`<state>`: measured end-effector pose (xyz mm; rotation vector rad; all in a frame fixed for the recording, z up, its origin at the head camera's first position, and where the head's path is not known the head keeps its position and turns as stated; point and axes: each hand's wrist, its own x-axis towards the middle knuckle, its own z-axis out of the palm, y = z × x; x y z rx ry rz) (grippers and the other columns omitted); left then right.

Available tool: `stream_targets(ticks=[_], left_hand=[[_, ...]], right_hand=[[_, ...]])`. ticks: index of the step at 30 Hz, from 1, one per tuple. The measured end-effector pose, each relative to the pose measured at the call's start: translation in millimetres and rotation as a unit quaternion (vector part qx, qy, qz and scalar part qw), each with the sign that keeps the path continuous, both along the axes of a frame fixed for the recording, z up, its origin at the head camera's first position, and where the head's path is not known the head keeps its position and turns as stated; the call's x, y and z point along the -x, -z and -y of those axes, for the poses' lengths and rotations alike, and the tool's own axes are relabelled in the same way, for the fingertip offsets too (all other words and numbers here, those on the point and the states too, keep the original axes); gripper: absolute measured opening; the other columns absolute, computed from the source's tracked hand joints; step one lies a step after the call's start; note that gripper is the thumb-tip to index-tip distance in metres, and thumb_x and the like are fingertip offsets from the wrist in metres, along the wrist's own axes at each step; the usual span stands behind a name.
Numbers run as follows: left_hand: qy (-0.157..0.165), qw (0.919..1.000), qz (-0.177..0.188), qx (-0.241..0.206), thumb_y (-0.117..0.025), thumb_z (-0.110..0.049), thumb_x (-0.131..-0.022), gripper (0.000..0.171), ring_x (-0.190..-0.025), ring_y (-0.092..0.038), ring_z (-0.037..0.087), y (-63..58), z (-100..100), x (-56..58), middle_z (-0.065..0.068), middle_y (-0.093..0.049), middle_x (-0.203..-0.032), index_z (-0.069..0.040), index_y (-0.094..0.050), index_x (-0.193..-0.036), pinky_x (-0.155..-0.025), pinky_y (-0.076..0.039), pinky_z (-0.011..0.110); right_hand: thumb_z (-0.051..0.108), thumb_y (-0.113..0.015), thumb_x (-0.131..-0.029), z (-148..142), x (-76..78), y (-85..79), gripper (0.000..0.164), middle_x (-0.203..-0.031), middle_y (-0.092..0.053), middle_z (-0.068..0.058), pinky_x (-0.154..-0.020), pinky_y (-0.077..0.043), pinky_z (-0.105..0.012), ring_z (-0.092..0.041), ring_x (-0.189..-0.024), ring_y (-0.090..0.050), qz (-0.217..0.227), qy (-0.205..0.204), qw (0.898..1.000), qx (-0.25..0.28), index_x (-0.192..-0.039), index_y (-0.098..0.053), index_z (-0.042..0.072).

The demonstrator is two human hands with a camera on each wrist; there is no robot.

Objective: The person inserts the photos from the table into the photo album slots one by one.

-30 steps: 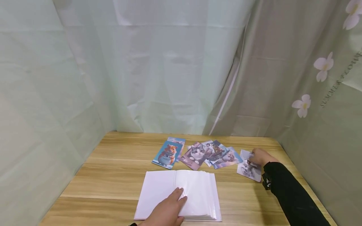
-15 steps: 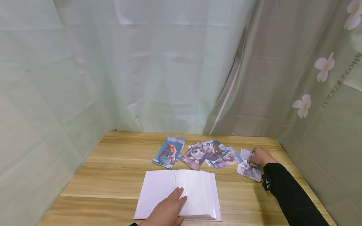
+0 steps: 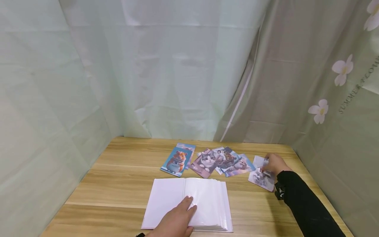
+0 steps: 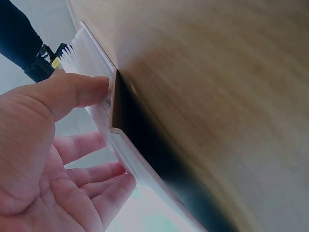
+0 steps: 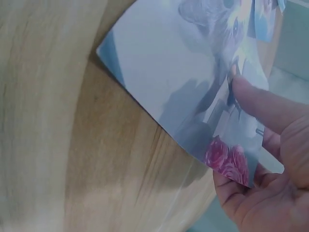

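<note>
A white photo album (image 3: 168,194) lies open near the table's front edge, its clear-sleeved pages stacked on the right half. My left hand (image 3: 175,220) rests on it by the centre fold, fingers extended; the left wrist view has the thumb (image 4: 89,91) at the spine's near end. Over at the right, my right hand (image 3: 276,164) pinches a picture card (image 3: 260,179) with a grey animal on it. In the right wrist view the thumb presses the top of this card (image 5: 159,72), with fingers curled beneath its rose-printed edge. The hand covers part of the card.
Behind the album lie a hamster card (image 3: 177,161) overlapping another card, and a fanned group with a cat card (image 3: 204,163) and a pastel card (image 3: 240,166). Pale curtains (image 3: 177,82) enclose the wooden table (image 3: 112,184) at the back and sides.
The view has shifted very slightly. Both hands, the album and the cards keep about the same places; the right hand has edged up a little over its card.
</note>
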<state>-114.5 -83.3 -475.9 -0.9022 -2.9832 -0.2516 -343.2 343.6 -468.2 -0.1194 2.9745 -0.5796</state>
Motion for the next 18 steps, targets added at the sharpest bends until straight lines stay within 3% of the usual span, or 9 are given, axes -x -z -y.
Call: stream_targets(ticks=[4,9,18], left_hand=[[-0.002,1.0000,0.006,0.003,-0.084,-0.032,-0.077,0.062,-0.132,-0.052,0.033,-0.7,-1,-0.1,0.018,-0.053,-0.143,-0.005,-0.065,-0.129,-0.098,-0.052,0.036],[-0.002,1.0000,0.003,0.006,-0.084,-0.033,-0.077,0.061,-0.132,-0.052,0.033,-1.5,-1,-0.9,0.018,-0.053,-0.142,-0.005,-0.065,-0.128,-0.099,-0.052,0.036],[-0.005,0.9999,0.014,0.003,-0.084,-0.032,-0.078,0.061,-0.133,-0.051,0.033,-3.8,-2,-0.7,0.018,-0.053,-0.143,-0.005,-0.065,-0.129,-0.099,-0.051,0.036]], right_hand=[[0.012,-0.088,-0.072,-4,0.0,0.8,0.057,-0.099,-0.062,-0.027,-0.071,-0.051,-0.044,-0.031,-0.079,-0.055,0.001,-0.003,1.000,0.019,-0.112,-0.057,-0.015],[-0.004,-0.072,-0.077,-12,-2.0,-0.6,0.039,-0.094,-0.061,-0.026,-0.054,-0.051,-0.033,-0.026,-0.067,-0.056,0.010,-0.001,0.999,0.052,-0.111,-0.056,-0.016],[-0.011,-0.059,-0.075,-26,-8.9,-18.6,0.030,-0.092,-0.059,-0.025,-0.051,-0.049,-0.028,-0.021,-0.061,-0.054,0.012,-0.022,0.996,0.081,-0.105,-0.058,-0.017]])
